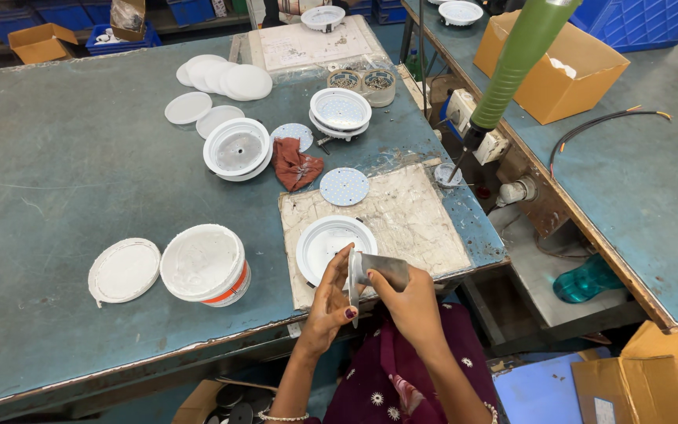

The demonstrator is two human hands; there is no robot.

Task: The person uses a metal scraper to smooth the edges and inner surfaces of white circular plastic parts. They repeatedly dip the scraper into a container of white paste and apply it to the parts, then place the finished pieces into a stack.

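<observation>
holding a shiny metal piece (pixel 378 271) over the worktop's (pixel 56 173) near edge, left hand (pixel 329 302) and right hand (pixel 411 308) both closed on it, just above a white round housing (pixel 325 245) on a board (pixel 410 216); fitting looks underway, needing careful alignment.

1. A round grey metal plate (pixel 376 271) is standing on edge, tilted, just above the table's near edge.
2. A white round housing (pixel 327 243) is lying open-side up on the mat, just beside the plate.

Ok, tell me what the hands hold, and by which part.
Both the left hand and right hand hold one thin grey metal plate by its edges, above the white round housing.
</observation>
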